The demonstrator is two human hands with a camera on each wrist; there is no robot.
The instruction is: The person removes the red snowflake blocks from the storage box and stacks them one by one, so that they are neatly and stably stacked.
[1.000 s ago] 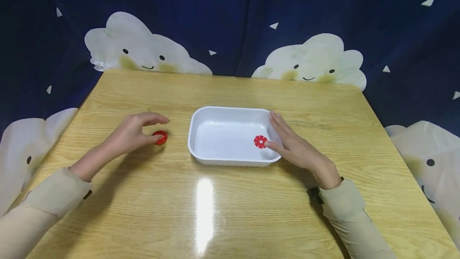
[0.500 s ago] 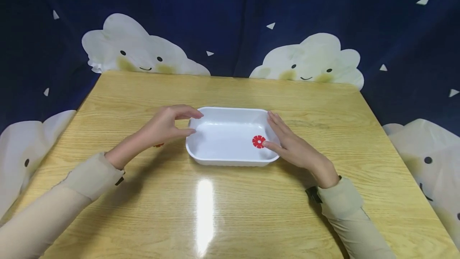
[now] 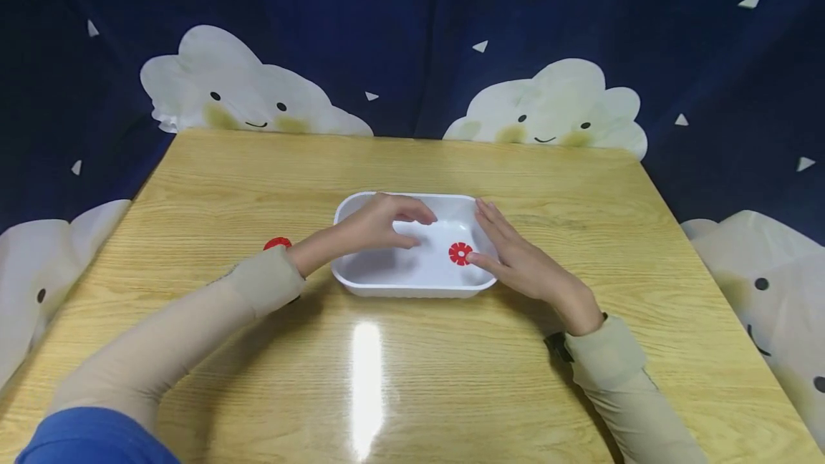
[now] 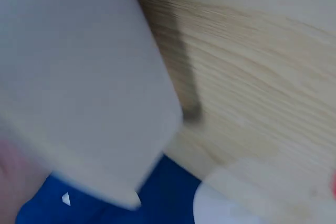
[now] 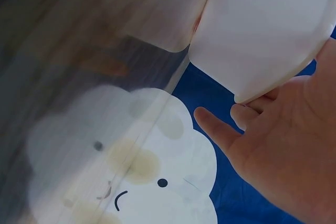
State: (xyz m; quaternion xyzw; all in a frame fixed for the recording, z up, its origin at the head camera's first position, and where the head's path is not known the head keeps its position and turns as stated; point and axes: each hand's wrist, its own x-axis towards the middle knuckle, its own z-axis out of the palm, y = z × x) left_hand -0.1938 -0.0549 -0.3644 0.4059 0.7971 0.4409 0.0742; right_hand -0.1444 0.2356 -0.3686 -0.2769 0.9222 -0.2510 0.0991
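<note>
A white rectangular plastic box [image 3: 387, 291] stands on the table, also large in the left wrist view [image 4: 84, 77] and right wrist view [image 5: 268, 30]. Over its left half is my left hand [image 3: 374, 226], thumb and fingers bent with a gap between them and nothing visible in it. At the right end, my right hand [image 3: 531, 263] rests on the rim, fingers mostly straight, thumb reaching inside. A red notched plastic disc [image 3: 460, 254] lies on the box floor by that thumb. Another red notched piece [image 3: 277, 242] sits left of the box, partly hidden by my left sleeve.
The wooden table [image 3: 548, 185] surrounds the box on every side. Behind it hangs a dark blue curtain [image 3: 387, 20] printed with clouds and white triangles. A bright light reflection [image 3: 366, 378] shows on the tabletop in front of the box.
My left hand has moved right, from beside the red piece on the table to above the inside of the box. My right hand, the box and the disc in it keep their places.
</note>
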